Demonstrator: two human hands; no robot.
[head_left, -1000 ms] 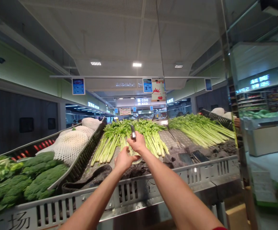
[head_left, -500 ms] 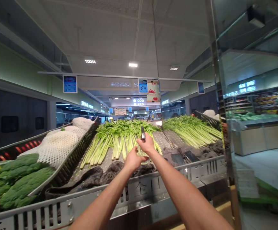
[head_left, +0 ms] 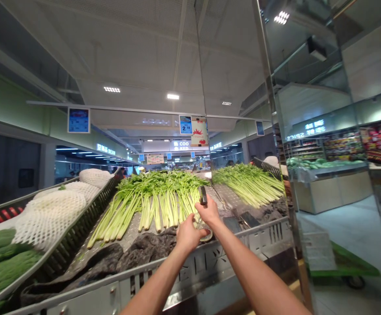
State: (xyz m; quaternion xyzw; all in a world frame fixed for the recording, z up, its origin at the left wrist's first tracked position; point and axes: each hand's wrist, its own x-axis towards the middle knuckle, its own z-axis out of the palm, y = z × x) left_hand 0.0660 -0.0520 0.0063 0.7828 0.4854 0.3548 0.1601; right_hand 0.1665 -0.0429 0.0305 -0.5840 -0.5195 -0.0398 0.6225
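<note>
One clear bottle with a black nozzle (head_left: 204, 195) in closed right hand (head_left: 209, 211); left hand (head_left: 187, 234) half-curled around its lower part, firmness unclear; behind, pale-green leafy celery (head_left: 164, 194) on dimpled metal slope (head_left: 134, 225).

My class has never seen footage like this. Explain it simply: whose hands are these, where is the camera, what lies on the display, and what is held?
There is no machine here: these are a person's bare hands, seen by a camera worn on that person's head. The right hand grips the dark top of what looks like a clear bottle; the left hand curves around its lower part. Ahead, leafy green stalks, apparently celery, lie on a sloping display, with crumpled dark cloth nearer the person. To the left are white foam netting and broccoli. The stalks at right are a mirror image.
</note>
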